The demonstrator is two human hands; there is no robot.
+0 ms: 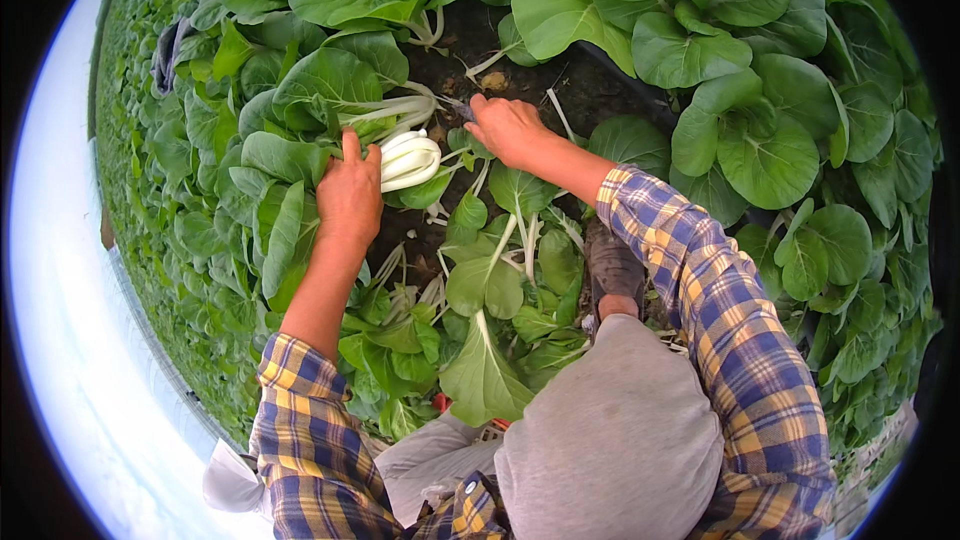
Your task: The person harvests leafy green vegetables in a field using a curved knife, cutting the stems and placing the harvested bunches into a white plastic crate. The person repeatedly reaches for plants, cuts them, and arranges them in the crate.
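Observation:
My left hand grips a leafy green plant, a bok choy head with white stalks, whose base points right beside my fingers. Just above it lies another bok choy plant, its stalks converging at the soil. My right hand is closed around a small dark tool, seemingly a knife, its tip at the base of that upper plant. Most of the tool's handle is hidden in my fingers. Whether the upper plant is still rooted I cannot tell.
Loose leaves and pale stalks lie on the dark soil below my hands. Rows of leafy plants stand on both sides. My shoe is beneath my right forearm. A grey cloth rests on plants at the upper left.

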